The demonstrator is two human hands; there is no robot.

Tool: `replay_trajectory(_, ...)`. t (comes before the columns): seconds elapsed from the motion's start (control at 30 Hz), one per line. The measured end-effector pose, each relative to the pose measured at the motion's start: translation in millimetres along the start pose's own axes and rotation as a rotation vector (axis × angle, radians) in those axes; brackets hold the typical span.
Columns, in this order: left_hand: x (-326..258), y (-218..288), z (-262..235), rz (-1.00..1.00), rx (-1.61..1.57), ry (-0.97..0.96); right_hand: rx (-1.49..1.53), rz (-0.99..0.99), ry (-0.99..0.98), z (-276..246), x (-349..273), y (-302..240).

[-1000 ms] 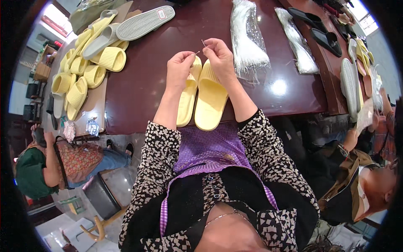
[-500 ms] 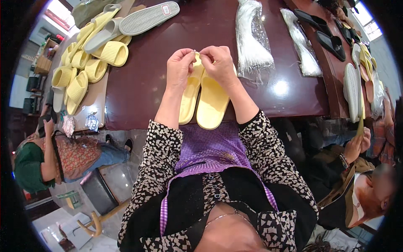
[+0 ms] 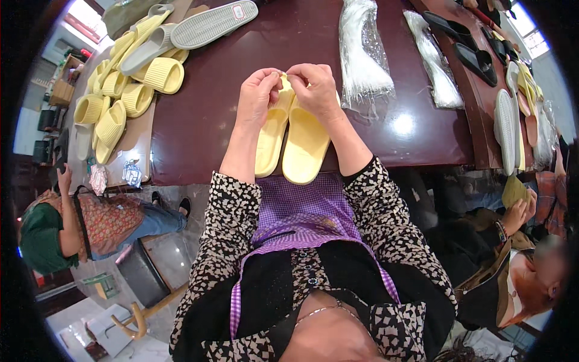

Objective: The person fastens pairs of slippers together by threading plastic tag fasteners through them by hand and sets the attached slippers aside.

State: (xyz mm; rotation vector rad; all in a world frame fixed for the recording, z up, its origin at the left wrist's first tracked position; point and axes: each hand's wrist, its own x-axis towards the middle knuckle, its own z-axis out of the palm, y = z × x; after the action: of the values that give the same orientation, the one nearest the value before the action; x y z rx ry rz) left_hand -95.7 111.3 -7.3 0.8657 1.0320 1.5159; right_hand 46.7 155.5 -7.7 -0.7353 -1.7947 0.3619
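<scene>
Seeing dark tabletop (image 3: 205, 120), heap of yellow slippers (image 3: 120, 90) far left. Yellow slipper pair (image 3: 295, 139) lying at near edge, centre. Left hand (image 3: 256, 96) and right hand (image 3: 313, 87) meeting at far ends, fingers (image 3: 283, 75) pinching something small there; I'd be keeping pair pressed together, pinch steady.

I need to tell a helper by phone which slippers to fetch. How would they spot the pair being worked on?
Find the dark brown table. At its near edge, under the left hand and right hand, lies a pale yellow pair of slippers, side by side. Unlike the heaped yellow slippers at the far left, this pair lies alone.
</scene>
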Motion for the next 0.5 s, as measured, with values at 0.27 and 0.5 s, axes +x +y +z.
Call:
replay_trajectory(0.27,2.5,0.3,-4.6,-0.044,-0.012,-0.025,-0.002,0.003,-0.005,0.3,-0.4,-0.4)
replay_trajectory(0.5,4.1,1.2,-6.2,-0.072,-0.031,-0.032,-0.011,-0.005,-0.019,0.5,-0.1,0.5)
